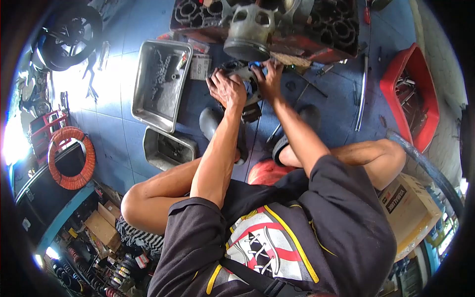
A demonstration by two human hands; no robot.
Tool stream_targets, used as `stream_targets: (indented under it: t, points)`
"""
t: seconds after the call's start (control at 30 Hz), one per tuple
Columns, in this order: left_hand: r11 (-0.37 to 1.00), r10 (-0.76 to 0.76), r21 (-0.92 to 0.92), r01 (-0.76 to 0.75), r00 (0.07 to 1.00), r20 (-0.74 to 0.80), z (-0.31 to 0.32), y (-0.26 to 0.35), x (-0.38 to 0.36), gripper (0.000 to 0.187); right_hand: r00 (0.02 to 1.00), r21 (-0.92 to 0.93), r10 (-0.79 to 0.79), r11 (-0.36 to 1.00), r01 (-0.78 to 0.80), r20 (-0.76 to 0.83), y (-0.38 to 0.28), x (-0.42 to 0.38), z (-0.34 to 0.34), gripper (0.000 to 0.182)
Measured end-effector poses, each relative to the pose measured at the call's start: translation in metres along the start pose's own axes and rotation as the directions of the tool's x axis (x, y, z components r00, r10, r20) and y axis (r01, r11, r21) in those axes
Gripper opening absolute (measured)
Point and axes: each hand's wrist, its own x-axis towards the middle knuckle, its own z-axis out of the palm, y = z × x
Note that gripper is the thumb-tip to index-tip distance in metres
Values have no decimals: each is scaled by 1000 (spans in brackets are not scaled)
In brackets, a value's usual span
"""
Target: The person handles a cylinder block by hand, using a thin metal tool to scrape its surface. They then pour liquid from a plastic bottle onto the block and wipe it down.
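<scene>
A grey and black metal engine part sits on the floor between my boots, largely covered by my hands. My left hand curls its fingers over the left side of it. On the far right side, my right hand is closed against the same part, its fingertips partly hidden. Something small and blue shows beside the right fingers; I cannot make out what it is. A piston on its connecting rod stands just beyond my hands, in front of red engine blocks.
Left of me are a large metal tray with small parts and a smaller tray. A red basin of tools stands at right. A long metal bar lies near it. A cardboard box is beside my right knee.
</scene>
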Motion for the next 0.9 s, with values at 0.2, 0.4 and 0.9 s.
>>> stream_targets:
  t: [0.2,0.4,0.9]
  points:
    - [999,-16,-41,17,999,43,-2,-3,-2,45,996,110,66,992,-59,-62,16,-55,-6,27]
    - [999,-13,-52,14,1000,11,-10,2,-6,43,995,32,-101,994,101,10,9,-29,-8,28]
    - [998,-70,-4,70,997,-30,-4,4,-6,44,991,-48,-129,991,128,-24,-10,0,10,30]
